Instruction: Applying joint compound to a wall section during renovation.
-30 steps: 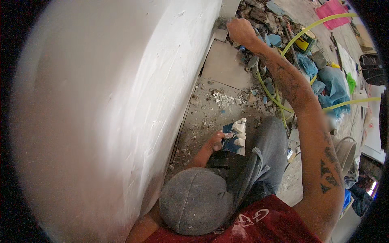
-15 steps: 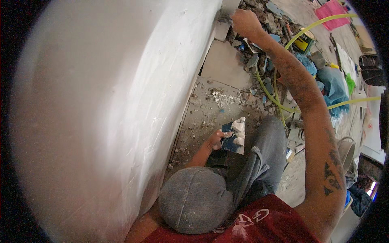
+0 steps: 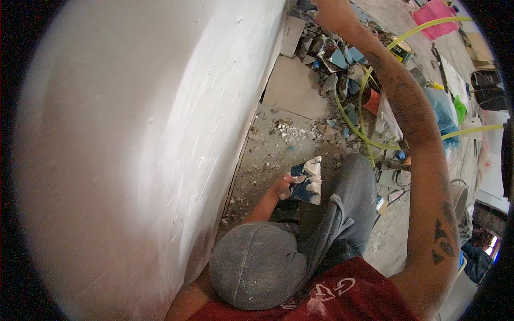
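Note:
Low in the middle, my left hand (image 3: 282, 186) is closed on a wide, dark blue putty knife (image 3: 306, 193), thumb lying on top of it. Thick white filler (image 3: 312, 167) is heaped along the blade. My right arm reaches far up and forward, and my right hand (image 3: 333, 16) is closed at the top edge of the view, partly cut off. A flat grey thing (image 3: 304, 9) shows beside its fingers next to the wall; its kind is not clear. The white, smooth-coated wall (image 3: 209, 96) fills the left side, with faint scratches and ridges on it.
Beige floor tiles (image 3: 297, 88) run along the wall, with white crumbs (image 3: 297, 132) scattered near. Broken tile rubble (image 3: 334, 56), a yellow hose (image 3: 369, 136), a blue plastic bag (image 3: 443, 109) and a pink container (image 3: 435, 20) lie to the right. My bent knee (image 3: 356, 174) is close to the putty knife.
My right hand has moved farther up along the wall, partly out of view, and its forearm has shifted slightly right. The left hand with the putty knife has barely moved.

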`<move>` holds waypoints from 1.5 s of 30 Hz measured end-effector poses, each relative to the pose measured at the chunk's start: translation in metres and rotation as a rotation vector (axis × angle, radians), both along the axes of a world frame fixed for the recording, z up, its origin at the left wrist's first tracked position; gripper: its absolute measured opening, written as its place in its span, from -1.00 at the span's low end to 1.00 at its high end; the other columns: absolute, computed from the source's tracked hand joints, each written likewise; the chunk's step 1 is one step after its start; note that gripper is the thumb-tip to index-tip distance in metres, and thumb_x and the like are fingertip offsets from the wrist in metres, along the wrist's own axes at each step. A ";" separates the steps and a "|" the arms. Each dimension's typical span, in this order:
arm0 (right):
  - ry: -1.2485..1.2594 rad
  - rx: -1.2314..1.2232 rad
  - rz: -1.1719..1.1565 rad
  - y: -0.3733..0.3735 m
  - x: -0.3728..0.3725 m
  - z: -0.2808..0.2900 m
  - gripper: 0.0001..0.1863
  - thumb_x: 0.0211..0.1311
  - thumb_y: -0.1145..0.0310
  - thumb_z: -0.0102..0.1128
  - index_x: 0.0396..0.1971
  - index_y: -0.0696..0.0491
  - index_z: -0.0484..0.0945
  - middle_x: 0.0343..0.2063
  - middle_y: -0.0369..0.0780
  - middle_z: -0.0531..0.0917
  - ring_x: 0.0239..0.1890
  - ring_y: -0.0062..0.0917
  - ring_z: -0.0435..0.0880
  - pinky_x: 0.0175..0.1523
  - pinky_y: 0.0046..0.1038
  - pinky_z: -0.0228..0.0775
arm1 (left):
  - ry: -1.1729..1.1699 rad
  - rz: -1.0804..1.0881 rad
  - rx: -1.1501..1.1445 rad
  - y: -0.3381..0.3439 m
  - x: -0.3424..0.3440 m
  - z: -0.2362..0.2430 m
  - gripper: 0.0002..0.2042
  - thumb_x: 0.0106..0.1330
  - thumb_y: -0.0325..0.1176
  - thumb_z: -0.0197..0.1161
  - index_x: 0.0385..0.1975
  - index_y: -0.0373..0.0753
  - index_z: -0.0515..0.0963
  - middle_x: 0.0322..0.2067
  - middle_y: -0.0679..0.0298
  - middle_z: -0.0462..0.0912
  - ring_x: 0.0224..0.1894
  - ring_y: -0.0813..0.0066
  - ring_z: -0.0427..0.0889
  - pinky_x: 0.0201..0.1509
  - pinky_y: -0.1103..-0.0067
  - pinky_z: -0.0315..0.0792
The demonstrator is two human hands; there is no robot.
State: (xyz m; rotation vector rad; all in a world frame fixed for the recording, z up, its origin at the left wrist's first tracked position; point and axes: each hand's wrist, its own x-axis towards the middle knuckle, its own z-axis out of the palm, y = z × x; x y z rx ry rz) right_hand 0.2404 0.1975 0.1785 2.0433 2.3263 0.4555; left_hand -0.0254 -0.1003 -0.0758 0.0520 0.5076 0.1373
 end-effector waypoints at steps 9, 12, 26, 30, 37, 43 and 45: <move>0.200 0.359 0.178 -0.014 0.009 0.038 -0.74 -0.21 0.28 0.15 -0.62 0.21 0.57 -0.62 0.03 0.55 -0.49 -0.07 0.55 -0.32 -0.21 0.42 | -0.007 -0.001 0.077 -0.005 0.004 -0.012 -0.72 0.20 -0.42 0.11 -0.09 -0.32 0.42 -0.22 0.18 0.58 -0.25 0.35 0.61 -0.18 0.43 0.55; 0.314 0.206 -0.064 -0.023 0.006 0.073 -0.75 -0.21 0.29 0.20 -0.59 0.19 0.58 -0.61 0.04 0.55 -0.48 -0.10 0.56 -0.32 -0.24 0.42 | -0.005 0.000 0.101 -0.002 0.005 -0.009 -0.72 0.20 -0.42 0.11 -0.09 -0.32 0.42 -0.23 0.18 0.58 -0.25 0.33 0.62 -0.18 0.42 0.55; 0.384 0.244 0.164 -0.084 0.026 0.010 -0.68 0.04 0.19 0.14 -0.32 0.13 0.48 -0.40 -0.10 0.59 -0.27 -0.16 0.57 -0.16 -0.24 0.41 | -0.025 0.053 0.152 -0.009 -0.002 -0.015 -0.69 0.15 -0.40 0.16 -0.10 -0.35 0.43 -0.21 0.17 0.57 -0.25 0.33 0.61 -0.15 0.43 0.51; 0.339 -0.064 0.150 -0.068 0.016 -0.059 -0.65 0.01 0.32 0.14 -0.18 0.16 0.45 -0.27 -0.01 0.56 -0.20 -0.13 0.52 -0.12 -0.22 0.38 | 0.008 -0.014 0.238 -0.030 -0.012 -0.107 -0.75 0.16 -0.42 0.17 -0.16 -0.33 0.46 -0.29 0.22 0.60 -0.31 0.39 0.61 -0.21 0.46 0.52; 0.155 -0.153 0.162 -0.027 0.017 -0.118 -0.72 -0.17 0.44 0.09 -0.34 0.12 0.52 -0.48 -0.07 0.59 -0.34 -0.17 0.59 -0.28 -0.20 0.46 | 0.084 -0.043 0.235 -0.010 -0.002 -0.039 -0.77 0.18 -0.42 0.16 -0.19 -0.35 0.45 -0.32 0.20 0.59 -0.34 0.37 0.61 -0.22 0.46 0.52; 0.108 -0.240 0.073 -0.008 -0.003 -0.126 -0.86 -0.18 0.44 0.12 -0.55 0.12 0.59 -0.50 -0.08 0.62 -0.35 -0.21 0.62 -0.25 -0.27 0.50 | 0.073 0.035 0.035 -0.010 0.000 -0.018 -0.77 0.17 -0.44 0.17 -0.19 -0.35 0.46 -0.32 0.20 0.60 -0.35 0.36 0.62 -0.23 0.46 0.53; 0.074 -0.156 0.135 -0.003 0.007 -0.130 -0.86 -0.16 0.43 0.12 -0.54 0.12 0.59 -0.51 -0.07 0.61 -0.39 -0.21 0.63 -0.29 -0.26 0.50 | 0.115 -0.030 0.004 -0.010 0.001 -0.024 -0.76 0.18 -0.45 0.13 -0.16 -0.36 0.44 -0.30 0.18 0.59 -0.32 0.35 0.62 -0.21 0.44 0.53</move>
